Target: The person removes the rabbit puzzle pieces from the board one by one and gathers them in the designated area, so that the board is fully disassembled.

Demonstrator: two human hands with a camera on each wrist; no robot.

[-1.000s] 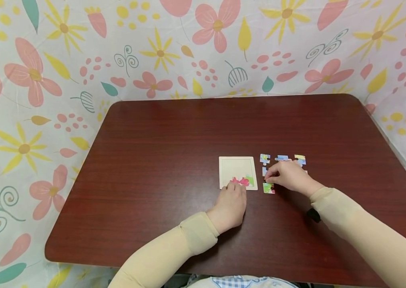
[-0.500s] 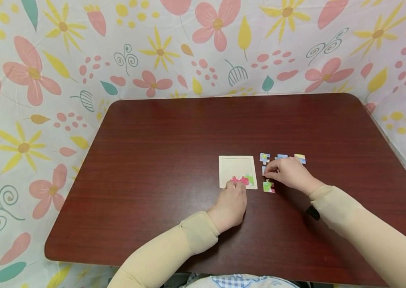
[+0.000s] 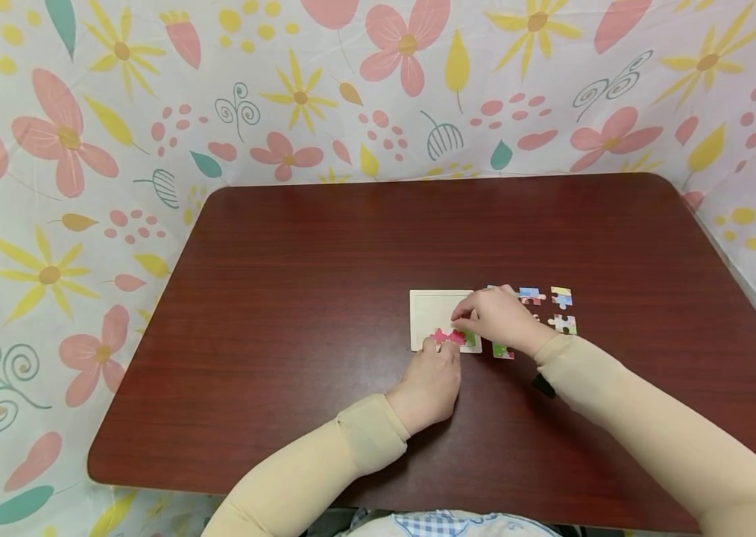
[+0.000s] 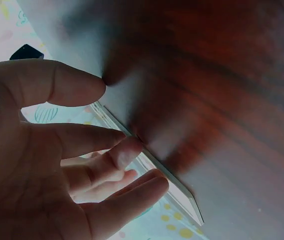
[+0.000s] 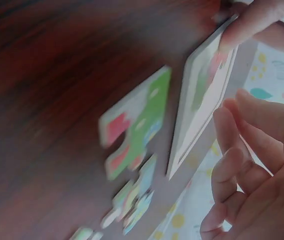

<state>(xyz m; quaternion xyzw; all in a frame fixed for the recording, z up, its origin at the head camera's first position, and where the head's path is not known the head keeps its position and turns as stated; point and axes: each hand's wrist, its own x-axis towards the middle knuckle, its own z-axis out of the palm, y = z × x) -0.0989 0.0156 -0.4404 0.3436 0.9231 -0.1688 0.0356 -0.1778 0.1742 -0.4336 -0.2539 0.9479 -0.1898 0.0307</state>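
A square cream puzzle tray lies on the table, with pink and green puzzle pieces along its near side. My left hand rests its fingertips at the tray's near edge; in the left wrist view its thumb stands apart from the tray. Above the tray's right part is my right hand, thumb and index finger pinched together. Those fingertips largely hide the small puzzle piece between them. A green and red puzzle piece lies beside the tray, partly under the right hand in the head view.
Right of the tray lie several loose puzzle pieces, among them a blue one, a yellow and blue one and a pale green one. The brown table meets a flower-printed cloth behind it.
My right hand has moved left from the loose pieces to above the tray, uncovering pieces on the right. The left hand has stayed at the tray's near edge.
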